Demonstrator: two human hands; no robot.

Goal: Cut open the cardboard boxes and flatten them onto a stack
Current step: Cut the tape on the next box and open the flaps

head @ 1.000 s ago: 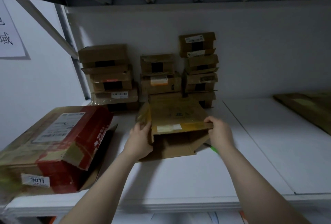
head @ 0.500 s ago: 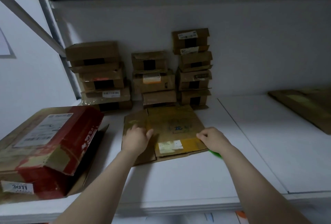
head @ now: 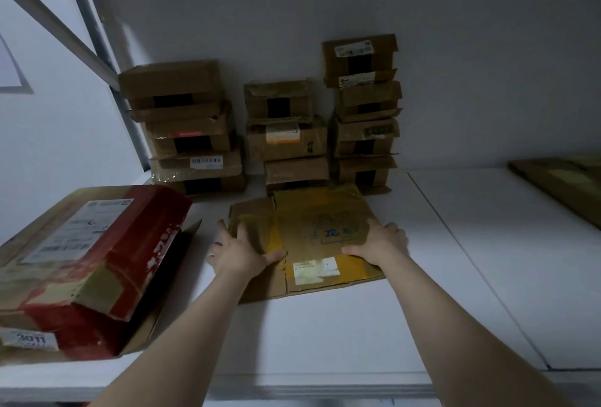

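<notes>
A flattened brown cardboard box [head: 312,237] with yellow tape and a white label lies on the white shelf [head: 325,335] in the middle. My left hand [head: 239,252] presses flat on its left part, fingers spread. My right hand [head: 380,242] presses flat on its right edge. Three stacks of small taped cardboard boxes [head: 286,136] stand against the back wall behind it.
A red and brown flattened carton [head: 94,260] with shipping labels lies tilted at the left on other cardboard. Flat cardboard [head: 566,185] rests at the far right. A slanted metal brace [head: 65,29] crosses the upper left. A shelf deck hangs overhead.
The box stood half open between my hands a second ago. It has been pushed down flat, and both hands now press on top of it with spread fingers.
</notes>
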